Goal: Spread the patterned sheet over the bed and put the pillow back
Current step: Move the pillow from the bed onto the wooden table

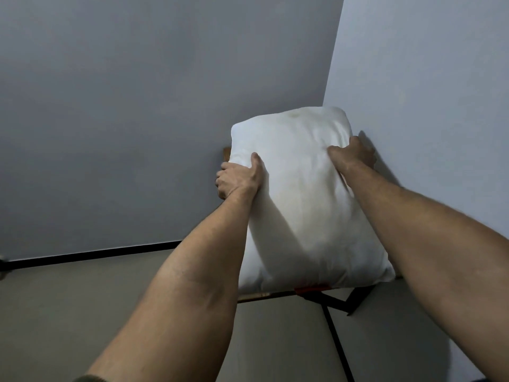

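Note:
A plain white pillow (305,199) sits in the room's corner, resting on a wooden-edged seat or stand (264,295) with dark legs. My left hand (238,176) grips the pillow's left edge, thumb on top and fingers curled behind. On the pillow's upper right side my right hand (354,154) clutches the fabric, close to the right wall. Neither the bed nor the patterned sheet is in view.
Grey walls (124,119) meet at the corner behind the pillow. A dark skirting line (91,255) runs along the floor's edge. Beige floor (55,312) lies below, with a dark strip (337,343) along the right wall. Something orange (311,288) peeks out under the pillow.

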Demonstrator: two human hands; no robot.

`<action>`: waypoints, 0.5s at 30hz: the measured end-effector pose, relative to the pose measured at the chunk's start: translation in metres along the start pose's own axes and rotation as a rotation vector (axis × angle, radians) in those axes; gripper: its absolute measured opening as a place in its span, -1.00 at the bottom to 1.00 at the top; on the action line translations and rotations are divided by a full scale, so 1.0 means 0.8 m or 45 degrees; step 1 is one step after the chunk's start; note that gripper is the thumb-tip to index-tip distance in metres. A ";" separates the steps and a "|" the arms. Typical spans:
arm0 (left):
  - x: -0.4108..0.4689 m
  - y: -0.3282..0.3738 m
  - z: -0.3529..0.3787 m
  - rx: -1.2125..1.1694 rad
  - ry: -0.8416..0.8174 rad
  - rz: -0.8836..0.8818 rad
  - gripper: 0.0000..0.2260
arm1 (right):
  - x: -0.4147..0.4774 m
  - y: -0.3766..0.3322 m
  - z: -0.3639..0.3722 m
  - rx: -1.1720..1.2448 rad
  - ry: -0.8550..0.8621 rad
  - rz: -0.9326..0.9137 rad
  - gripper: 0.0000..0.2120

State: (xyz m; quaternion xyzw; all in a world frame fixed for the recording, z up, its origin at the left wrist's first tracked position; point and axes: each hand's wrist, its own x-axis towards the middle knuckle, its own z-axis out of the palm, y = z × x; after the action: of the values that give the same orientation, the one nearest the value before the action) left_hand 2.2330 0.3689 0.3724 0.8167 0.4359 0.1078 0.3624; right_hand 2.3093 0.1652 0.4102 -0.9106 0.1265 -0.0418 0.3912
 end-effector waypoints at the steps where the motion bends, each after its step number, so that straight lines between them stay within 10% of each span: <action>1: 0.004 0.001 0.009 -0.003 -0.006 -0.001 -0.21 | 0.011 0.003 0.002 -0.006 0.000 -0.018 -0.33; 15: 0.058 0.001 0.122 0.083 -0.064 -0.108 -0.23 | 0.118 0.054 0.079 -0.033 -0.161 0.040 -0.29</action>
State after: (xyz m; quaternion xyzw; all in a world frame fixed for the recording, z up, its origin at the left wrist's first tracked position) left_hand 2.3093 0.3569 0.2968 0.8113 0.4642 0.0577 0.3507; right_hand 2.4030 0.1563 0.3332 -0.9143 0.1162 0.0234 0.3872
